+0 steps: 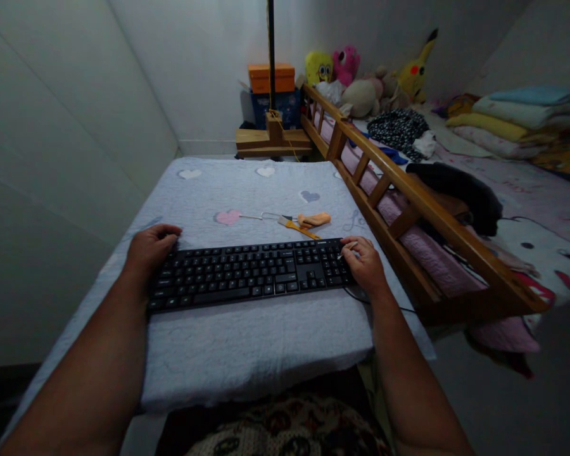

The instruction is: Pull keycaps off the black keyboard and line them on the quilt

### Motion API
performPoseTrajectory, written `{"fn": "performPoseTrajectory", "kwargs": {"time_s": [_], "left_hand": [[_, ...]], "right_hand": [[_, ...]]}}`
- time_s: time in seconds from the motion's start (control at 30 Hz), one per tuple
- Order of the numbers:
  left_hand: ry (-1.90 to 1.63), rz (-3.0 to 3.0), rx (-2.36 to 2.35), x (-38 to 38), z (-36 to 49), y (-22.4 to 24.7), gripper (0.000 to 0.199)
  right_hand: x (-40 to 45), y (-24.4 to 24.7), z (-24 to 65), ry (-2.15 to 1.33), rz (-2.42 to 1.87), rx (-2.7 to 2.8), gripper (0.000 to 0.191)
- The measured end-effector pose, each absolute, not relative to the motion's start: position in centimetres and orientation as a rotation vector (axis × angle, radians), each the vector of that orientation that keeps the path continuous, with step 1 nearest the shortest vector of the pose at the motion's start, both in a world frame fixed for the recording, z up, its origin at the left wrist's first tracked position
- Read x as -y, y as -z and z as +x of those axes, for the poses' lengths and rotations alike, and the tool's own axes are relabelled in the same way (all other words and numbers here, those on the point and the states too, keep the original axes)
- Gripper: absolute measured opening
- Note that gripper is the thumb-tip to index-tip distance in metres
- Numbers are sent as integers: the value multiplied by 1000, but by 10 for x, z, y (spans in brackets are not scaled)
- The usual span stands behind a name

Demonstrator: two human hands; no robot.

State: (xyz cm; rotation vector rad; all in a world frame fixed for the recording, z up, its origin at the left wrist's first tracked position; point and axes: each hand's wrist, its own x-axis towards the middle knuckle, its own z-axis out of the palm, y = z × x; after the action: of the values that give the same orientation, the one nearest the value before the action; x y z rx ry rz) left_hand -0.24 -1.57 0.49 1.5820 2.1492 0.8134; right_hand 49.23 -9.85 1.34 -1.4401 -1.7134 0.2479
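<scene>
Black keyboard point(237, 271)'s flat on the heart-print cloth point(266, 345), left hand point(148, 250) at one end (can't tell if gripping), right hand point(367, 266) pinching a thin pale stick point(348, 249), so sliding it could snag that cable point(355, 297).

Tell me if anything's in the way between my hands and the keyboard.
Nothing visible blocks them: your left hand is at the left end of the keyboard, your right hand at its right end, with a thin pale item there. The brush and orange item lie beyond the keyboard's far edge.
</scene>
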Motion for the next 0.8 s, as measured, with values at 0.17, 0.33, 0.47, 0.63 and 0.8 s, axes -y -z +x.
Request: {"fn": "performPoseTrajectory", "kwargs": {"time_s": [0.17, 0.33, 0.47, 0.63, 0.8], "left_hand": [[-827, 1560, -2142, 18, 1, -7, 51], [-822, 1551, -2145, 20, 4, -11, 51], [-813, 1561, -2155, 20, 3, -12, 50], [-814, 1552, -2152, 20, 3, -10, 50], [-826, 1550, -2132, 20, 3, -10, 52]], "right_hand": [[99, -13, 491, -260, -1447, 1697, 17], [99, -15, 491, -262, -1454, 1708, 17], [98, -15, 492, -262, -1462, 1720, 17], [99, -13, 491, -257, -1464, 1705, 17], [100, -14, 489, -260, -1450, 1698, 18]]}}
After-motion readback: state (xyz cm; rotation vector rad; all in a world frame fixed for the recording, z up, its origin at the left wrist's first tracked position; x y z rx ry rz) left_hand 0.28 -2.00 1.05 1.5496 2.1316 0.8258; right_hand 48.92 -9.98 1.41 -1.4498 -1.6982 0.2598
